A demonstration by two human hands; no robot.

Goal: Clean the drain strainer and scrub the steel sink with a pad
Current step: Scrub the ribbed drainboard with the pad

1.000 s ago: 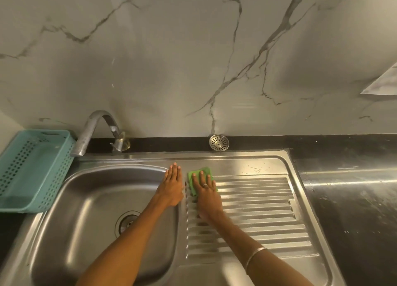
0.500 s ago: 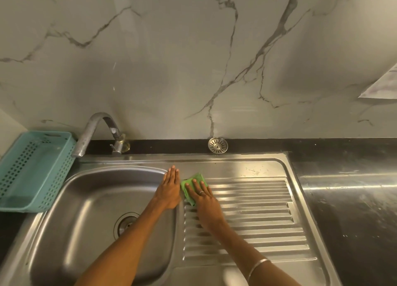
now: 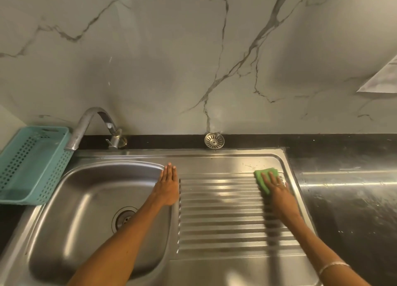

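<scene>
A steel sink [image 3: 214,264] with a ribbed drainboard [image 3: 221,212] fills the lower view. My right hand [image 3: 279,196] presses a green scrub pad [image 3: 263,178] flat on the drainboard's far right corner. My left hand [image 3: 168,188] lies flat, fingers together, on the ridge between the basin [image 3: 86,199] and the drainboard. The round steel drain strainer [image 3: 214,140] stands on the black ledge behind the sink, against the wall. The basin's drain hole [image 3: 123,218] is partly hidden by my left forearm.
A curved steel tap [image 3: 90,122] rises behind the basin. A teal perforated plastic basket [image 3: 30,167] sits at the left edge. A dark, wet-looking countertop [image 3: 348,189] extends to the right. A marble wall backs everything.
My right hand has slid the green pad across the drainboard from beside my left hand to the far right corner. My left hand stays on the ridge.
</scene>
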